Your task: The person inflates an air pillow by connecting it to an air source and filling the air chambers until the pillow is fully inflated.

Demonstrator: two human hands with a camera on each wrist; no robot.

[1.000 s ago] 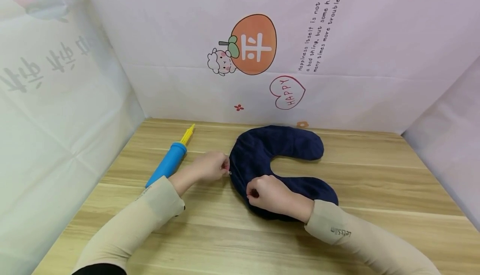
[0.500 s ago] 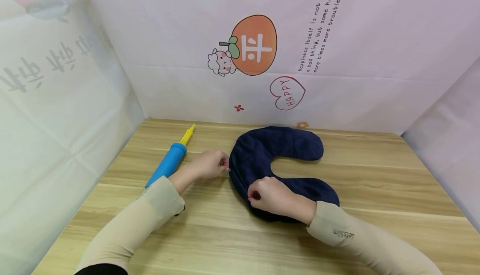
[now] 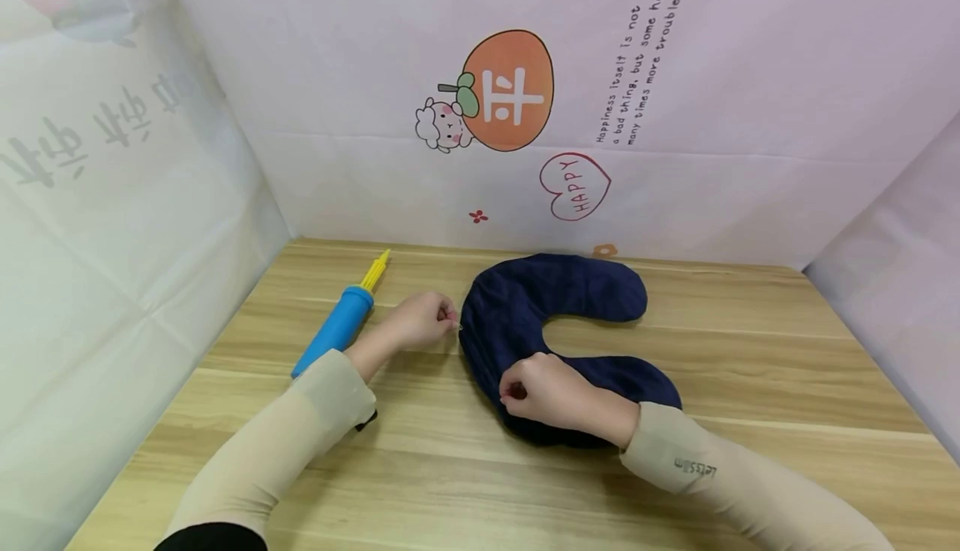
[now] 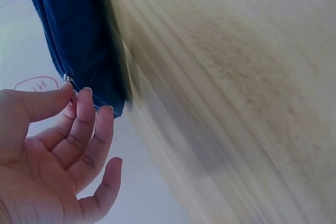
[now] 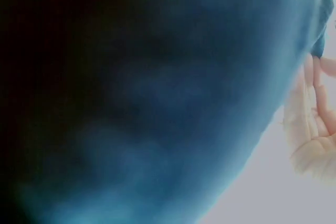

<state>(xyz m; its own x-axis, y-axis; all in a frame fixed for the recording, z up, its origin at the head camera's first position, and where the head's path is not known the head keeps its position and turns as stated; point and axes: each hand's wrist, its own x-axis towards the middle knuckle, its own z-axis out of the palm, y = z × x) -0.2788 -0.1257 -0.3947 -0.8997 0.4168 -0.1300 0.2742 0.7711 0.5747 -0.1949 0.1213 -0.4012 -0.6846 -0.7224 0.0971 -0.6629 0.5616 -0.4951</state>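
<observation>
A dark navy U-shaped neck pillow (image 3: 495, 309) lies on the table, its opening toward the right. My left hand (image 3: 422, 319) pinches a small metal zipper pull (image 4: 68, 78) between thumb and index finger at the pillow's left outer edge. In the left wrist view, the zipper (image 4: 48, 24) runs up along the pillow's side from that pull. My right hand (image 3: 551, 391) grips the pillow's near outer edge with curled fingers; its fingertips are partly hidden. Blurred pillow cloth (image 5: 173, 93) fills most of the right wrist view, with the left hand at its right border.
A blue hand pump (image 3: 334, 330) with a yellow nozzle lies left of the pillow, partly behind the left forearm. The wood-grain table (image 3: 420, 476) ends at a printed white backdrop (image 3: 360, 151), with white sheets on both sides.
My left hand has moved a little away from me along the pillow's edge with the zipper pull. The right hand has shifted slightly to the right, still gripping the pillow.
</observation>
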